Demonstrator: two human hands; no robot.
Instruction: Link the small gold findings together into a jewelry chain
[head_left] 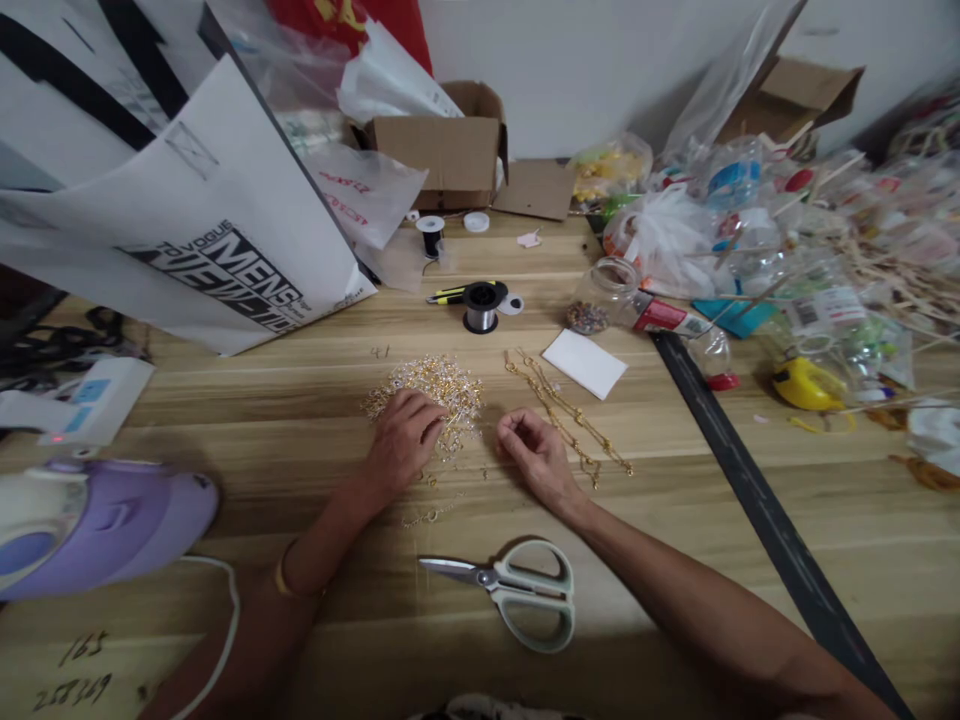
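Observation:
My left hand (403,440) rests at the near edge of a pile of small gold and silver jewellery pieces (454,385), its fingers curled down and drawn together. What lies between those fingertips is too small to make out. To the right, my right hand (536,455) is closed with thumb and forefinger pinched, and anything in the pinch is hidden. Just beyond it lies a gold chain (574,415) in two strands, apart from the fingers. A short fine chain (433,515) sits below the left hand. Nearer to me are scissors (517,590) with pale handles, blades pointing left.
Behind the pile stand a wire spool (481,308), a yellow-black cutter (446,294) and a black thread spool (430,238). A white pad (585,362) and a bead jar (604,295) are at right. A large white bag (225,220) and purple appliance (120,520) occupy the left.

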